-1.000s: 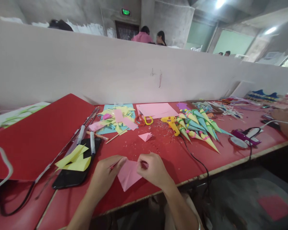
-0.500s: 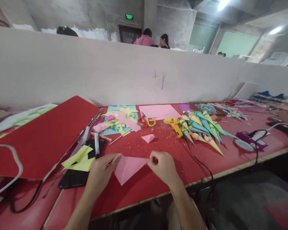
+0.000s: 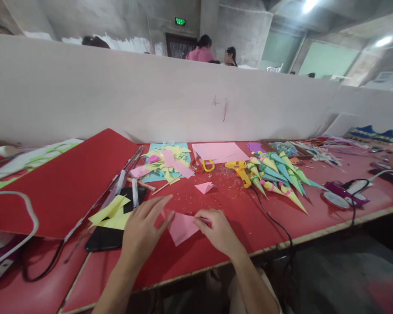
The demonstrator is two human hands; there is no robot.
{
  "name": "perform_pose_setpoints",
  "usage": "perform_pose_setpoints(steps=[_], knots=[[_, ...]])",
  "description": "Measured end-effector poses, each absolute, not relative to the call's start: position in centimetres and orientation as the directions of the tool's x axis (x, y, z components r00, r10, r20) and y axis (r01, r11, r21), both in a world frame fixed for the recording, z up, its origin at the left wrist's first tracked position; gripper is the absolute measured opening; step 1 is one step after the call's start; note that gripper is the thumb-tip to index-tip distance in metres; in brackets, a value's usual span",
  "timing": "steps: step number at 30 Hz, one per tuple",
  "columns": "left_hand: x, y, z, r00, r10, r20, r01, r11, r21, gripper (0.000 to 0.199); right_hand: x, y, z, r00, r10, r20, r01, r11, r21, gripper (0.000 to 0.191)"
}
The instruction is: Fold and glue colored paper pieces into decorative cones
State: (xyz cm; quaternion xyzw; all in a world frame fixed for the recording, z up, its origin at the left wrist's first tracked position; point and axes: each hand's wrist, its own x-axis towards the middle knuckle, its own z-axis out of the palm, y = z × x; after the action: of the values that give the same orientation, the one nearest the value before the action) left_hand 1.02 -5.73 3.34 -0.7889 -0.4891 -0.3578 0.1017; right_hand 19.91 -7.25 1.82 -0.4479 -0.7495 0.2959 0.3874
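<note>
A pink sheet of paper point(image 3: 181, 229) is above the red tabletop near its front edge, with creases in it and its left corner smeared by motion. My right hand point(image 3: 216, 229) pinches the paper's right edge between thumb and fingers. At the other side, my left hand point(image 3: 146, 224) has thumb and fingers spread apart, the thumb tip by the paper's left edge. Whether the thumb touches the paper, I cannot tell. Just beyond both hands lies a small folded pink paper piece point(image 3: 204, 188).
Yellow paper pieces point(image 3: 113, 213) lie on a black phone point(image 3: 101, 239). Further back are scissors point(image 3: 209, 165), a yellow glue gun point(image 3: 239, 170) with a trailing cord, and a pile of paper cones point(image 3: 281, 172). A red board point(image 3: 68, 183) leans at left; a white partition point(image 3: 150, 96) stands behind.
My left hand has loosened from the paper's left side and its fingers have spread. My right hand has shifted slightly left with the pinched edge. The view has turned slightly left.
</note>
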Motion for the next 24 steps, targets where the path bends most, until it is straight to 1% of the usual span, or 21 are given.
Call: perform_pose_setpoints(steps=[1, 2, 3, 4, 5, 7, 12, 14, 16, 17, 18, 19, 20, 21, 22, 23, 24], knots=[[1.2, -5.8, 3.4, 0.35, 0.624, 0.698, 0.842, -0.536, 0.057, 0.028, 19.8, -7.3, 1.7, -0.304, 0.901, 0.31, 0.446, 0.422, -0.789, 0.023], [1.5, -5.9, 3.5, 0.44, 0.559, 0.703, 0.815, -0.577, -0.051, 0.023, 19.6, -7.3, 1.6, -0.311, 0.898, 0.311, 0.455, 0.428, -0.781, 0.023], [1.8, -6.0, 3.6, 0.522, 0.507, 0.686, 0.772, -0.623, -0.126, 0.021, 19.5, -7.3, 1.6, -0.318, 0.894, 0.315, 0.465, 0.437, -0.77, 0.023], [2.1, -6.1, 3.6, 0.584, 0.473, 0.659, 0.728, -0.665, -0.168, 0.022, 19.2, -7.3, 1.5, -0.322, 0.89, 0.322, 0.475, 0.446, -0.758, 0.023], [2.4, -6.2, 3.7, 0.623, 0.459, 0.634, 0.697, -0.694, -0.183, 0.025, 19.1, -7.4, 1.5, -0.325, 0.887, 0.327, 0.482, 0.453, -0.75, 0.024], [2.6, -6.3, 3.7, 0.642, 0.481, 0.598, 0.688, -0.706, -0.171, 0.027, 18.9, -7.4, 1.5, -0.332, 0.885, 0.326, 0.479, 0.456, -0.75, 0.026], [1.3, -6.1, 3.9, 0.605, 0.572, 0.554, 0.744, -0.653, -0.138, 0.022, 20.0, -7.4, 2.0, -0.36, 0.889, 0.283, 0.392, 0.42, -0.819, 0.026], [0.4, -5.9, 3.9, 0.579, 0.602, 0.55, 0.774, -0.618, -0.139, 0.023, 20.7, -7.4, 2.3, -0.341, 0.903, 0.26, 0.372, 0.384, -0.845, 0.026], [-0.5, -5.7, 4.0, 0.514, 0.644, 0.566, 0.823, -0.556, -0.115, 0.023, 21.2, -7.3, 2.4, -0.305, 0.921, 0.244, 0.347, 0.346, -0.872, 0.026], [-0.8, -5.7, 4.0, 0.453, 0.673, 0.585, 0.857, -0.509, -0.079, 0.021, 21.4, -7.3, 2.4, -0.287, 0.928, 0.237, 0.328, 0.328, -0.886, 0.025], [-1.0, -5.6, 4.0, 0.366, 0.707, 0.605, 0.894, -0.447, -0.018, 0.019, 21.5, -7.2, 2.3, -0.268, 0.935, 0.231, 0.303, 0.309, -0.901, 0.025], [-1.1, -5.6, 4.0, 0.257, 0.741, 0.62, 0.923, -0.379, 0.071, 0.018, 21.5, -7.2, 2.2, -0.246, 0.943, 0.225, 0.269, 0.289, -0.919, 0.025], [-1.0, -5.6, 4.0, 0.139, 0.772, 0.62, 0.929, -0.319, 0.189, 0.017, 21.3, -7.1, 2.1, -0.221, 0.951, 0.218, 0.225, 0.267, -0.937, 0.025], [-0.8, -5.6, 4.0, 0.022, 0.803, 0.596, 0.902, -0.273, 0.334, 0.017, 21.2, -7.0, 2.0, -0.192, 0.959, 0.208, 0.172, 0.242, -0.955, 0.026], [-0.5, -5.7, 4.0, -0.072, 0.837, 0.542, 0.832, -0.25, 0.496, 0.018, 20.9, -7.0, 1.8, -0.166, 0.967, 0.195, 0.11, 0.215, -0.97, 0.026], [0.0, -5.7, 3.9, -0.128, 0.878, 0.461, 0.714, -0.241, 0.657, 0.02, 20.6, -6.9, 1.7, -0.148, 0.973, 0.178, 0.042, 0.186, -0.982, 0.027], [0.4, -5.8, 3.9, -0.14, 0.922, 0.361, 0.558, -0.227, 0.798, 0.023, 20.2, -6.9, 1.6, -0.139, 0.977, 0.161, -0.024, 0.159, -0.987, 0.029]])
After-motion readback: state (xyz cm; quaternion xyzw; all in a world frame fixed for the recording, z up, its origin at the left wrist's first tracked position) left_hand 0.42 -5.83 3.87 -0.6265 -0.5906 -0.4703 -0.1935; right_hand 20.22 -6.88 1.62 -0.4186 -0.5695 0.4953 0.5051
